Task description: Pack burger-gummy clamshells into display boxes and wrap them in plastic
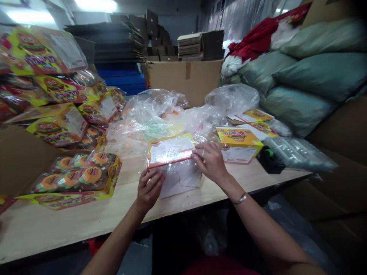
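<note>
In front of me on the table stands a display box [174, 179] with a white lower side and a yellow-and-red edged panel, covered in clear plastic film. My left hand [149, 188] is closed at its lower left corner, fingers curled against the film and box edge. My right hand [210, 160] grips the upper right edge of the box, fingertips bent over the panel and the film. Whether the fingers pinch only film or the cardboard too is hard to tell. Just right of my right hand is another yellow box [239, 143].
Wrapped burger-print boxes [54, 91] pile up at the left, with an open-topped tray of burger toys [74, 179] nearer. Clear plastic bags [160, 118] lie behind. At the right are a black tape dispenser [269, 158], a stack of plastic sleeves [301, 152] and green sacks [304, 103].
</note>
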{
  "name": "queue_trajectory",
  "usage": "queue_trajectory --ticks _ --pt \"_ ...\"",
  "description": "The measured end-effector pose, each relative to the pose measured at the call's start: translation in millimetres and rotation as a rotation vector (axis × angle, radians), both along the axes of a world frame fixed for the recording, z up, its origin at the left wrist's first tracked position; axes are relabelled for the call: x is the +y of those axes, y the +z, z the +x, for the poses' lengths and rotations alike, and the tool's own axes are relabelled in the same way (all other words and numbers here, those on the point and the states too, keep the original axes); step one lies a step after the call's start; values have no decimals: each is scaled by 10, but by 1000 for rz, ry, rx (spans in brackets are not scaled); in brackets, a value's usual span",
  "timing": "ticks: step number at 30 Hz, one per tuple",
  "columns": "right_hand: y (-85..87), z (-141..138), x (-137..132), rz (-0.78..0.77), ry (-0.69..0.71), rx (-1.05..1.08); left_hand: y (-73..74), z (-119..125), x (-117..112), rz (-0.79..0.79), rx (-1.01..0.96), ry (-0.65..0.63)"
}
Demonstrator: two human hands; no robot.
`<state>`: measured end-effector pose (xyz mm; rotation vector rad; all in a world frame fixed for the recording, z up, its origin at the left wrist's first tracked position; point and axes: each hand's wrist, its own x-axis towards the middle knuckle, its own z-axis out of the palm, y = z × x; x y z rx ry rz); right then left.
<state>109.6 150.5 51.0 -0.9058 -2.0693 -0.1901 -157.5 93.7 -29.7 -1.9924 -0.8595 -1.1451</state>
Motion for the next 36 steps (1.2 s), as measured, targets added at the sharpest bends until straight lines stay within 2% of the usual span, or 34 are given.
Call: queue_trajectory --ticks 4,8,10,13,15,17,19,22,27,29,32,34,36 --pt "46 -64 -118 3 5 143 34 43 -21 15 -17 -7" --pt "133 -299 -287 -160 -42 315 13 57 -33 5 -19 19" --pt "166 -390 -341 -348 42 459 -7 58 -31 -4 -25 31" --pt "135 -432 -425 -754 240 789 -34 61 -30 -5 -30 31" --pt "25 -400 -491 -986 314 977 -42 61 -37 -3 -45 25" --pt "-146 -338 -543 -1079 276 1069 -40 55 -51 -16 -63 18" --pt "-337 -267 -556 -1041 175 1053 -35 39 -62 -34 -57 7" --pt "-559 -204 -501 -869 14 912 -39 7 -60 -17 -14 -17" --pt "-660 -248 -333 -656 -90 735 0 5 -74 -32 59 38" --pt "-653 -275 -282 -636 -92 732 95 50 -142 -22 87 91" --pt "-640 -301 -240 -639 -104 732 337 221 -266 79 45 143" --pt "-642 -314 -230 -653 -106 732 530 431 -274 124 4 125" --pt "-654 -320 -230 -665 -95 741 694 706 -166 57 -20 134"
